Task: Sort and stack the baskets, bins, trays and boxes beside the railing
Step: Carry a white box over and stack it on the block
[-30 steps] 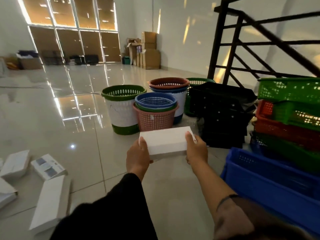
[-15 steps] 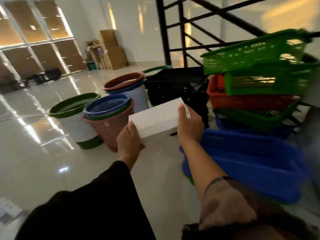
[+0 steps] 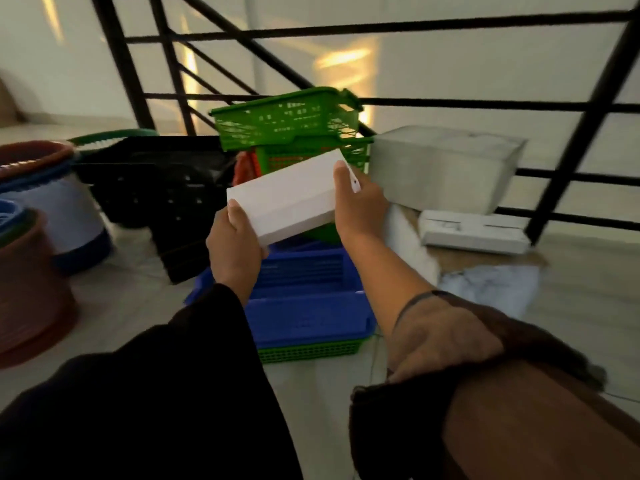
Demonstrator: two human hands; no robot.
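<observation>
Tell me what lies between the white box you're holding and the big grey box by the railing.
In the head view, only the right hand gripping the white box fills that stretch; the grey box sits just beyond its knuckles.

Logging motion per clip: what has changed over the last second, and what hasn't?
The view swung right, from the round baskets toward the black railing, bringing grey stacked boxes into view. The white rectangular cardboard box travelled with it. Unchanged: left hand and right hand still grip its ends.
</observation>
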